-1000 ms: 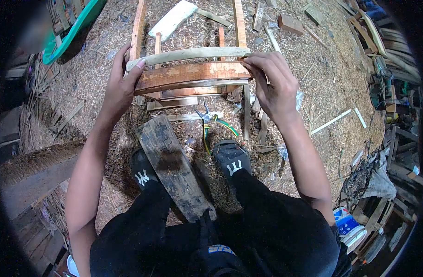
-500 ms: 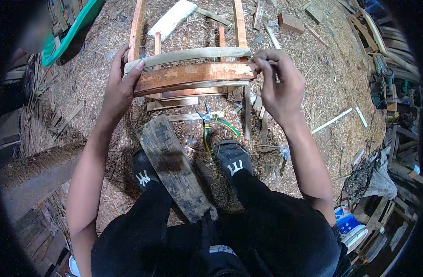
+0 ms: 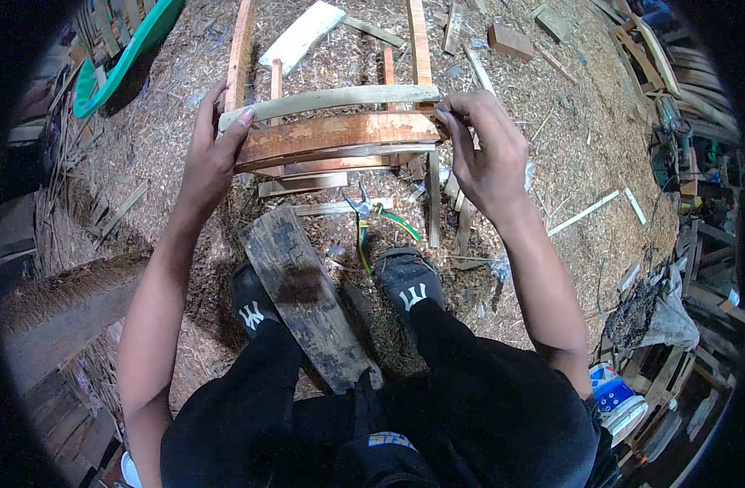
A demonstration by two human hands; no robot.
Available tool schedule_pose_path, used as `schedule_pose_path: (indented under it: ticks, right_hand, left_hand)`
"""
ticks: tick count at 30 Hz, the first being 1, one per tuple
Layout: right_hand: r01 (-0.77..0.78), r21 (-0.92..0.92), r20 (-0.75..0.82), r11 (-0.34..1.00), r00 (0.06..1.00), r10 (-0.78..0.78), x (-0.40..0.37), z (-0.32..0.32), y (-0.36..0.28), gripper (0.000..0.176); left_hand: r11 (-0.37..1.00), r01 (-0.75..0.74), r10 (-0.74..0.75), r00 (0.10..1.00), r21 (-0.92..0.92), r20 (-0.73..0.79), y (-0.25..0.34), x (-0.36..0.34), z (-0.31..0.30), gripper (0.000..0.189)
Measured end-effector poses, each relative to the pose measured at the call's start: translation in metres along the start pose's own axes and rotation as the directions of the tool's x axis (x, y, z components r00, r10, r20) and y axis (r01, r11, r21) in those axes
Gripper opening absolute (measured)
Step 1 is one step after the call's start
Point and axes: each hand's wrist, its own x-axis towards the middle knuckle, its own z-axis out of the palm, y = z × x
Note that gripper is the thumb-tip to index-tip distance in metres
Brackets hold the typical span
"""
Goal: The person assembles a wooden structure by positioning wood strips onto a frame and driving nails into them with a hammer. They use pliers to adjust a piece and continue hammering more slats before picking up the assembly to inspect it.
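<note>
A wooden frame with a reddish-brown curved rail (image 3: 340, 135) lies in front of me. Along the rail's far side runs a pale curved wooden strip (image 3: 332, 99). My left hand (image 3: 212, 150) grips the strip's left end against the frame, thumb on top and fingers round the far side. At the right end, my right hand (image 3: 488, 146) has thumb and index finger pinched close to the corner of strip and rail. Whatever lies between those fingertips is too small to make out. Green-and-yellow handled pliers (image 3: 362, 208) lie open on the ground nearer my feet.
A worn wooden plank (image 3: 307, 293) lies between my black shoes. Sawdust and offcuts cover the ground, with a white block (image 3: 303, 37) and a brown block (image 3: 510, 41) beyond. A green curved plastic rim (image 3: 124, 69) stands at upper left. Stacked timber lines the right side.
My right hand has shifted slightly left, and its fingertips have come up to the right end of the strip. My left hand keeps its hold.
</note>
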Motion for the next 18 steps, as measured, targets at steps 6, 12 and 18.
schedule_pose_path:
  ticks: [6,12,18]
  right_hand:
    - [0.082,-0.051,-0.045,0.995,0.995,-0.084,-0.003,0.004,0.002,0.02]
    - [0.168,-0.087,-0.125,0.982,0.976,-0.178,-0.006,0.01,0.004,0.023]
    - [0.168,-0.057,-0.11,0.984,0.979,-0.174,-0.007,0.004,0.004,0.024]
  left_hand:
    - [1.0,-0.006,0.006,1.0,-0.014,-0.009,0.004,-0.001,0.001,0.063]
    - [0.996,-0.059,0.065,0.994,0.072,-0.084,0.001,0.0,0.001,0.064]
    - [0.697,-0.434,0.555,0.831,0.57,-0.047,0.032,0.0,0.001,0.04]
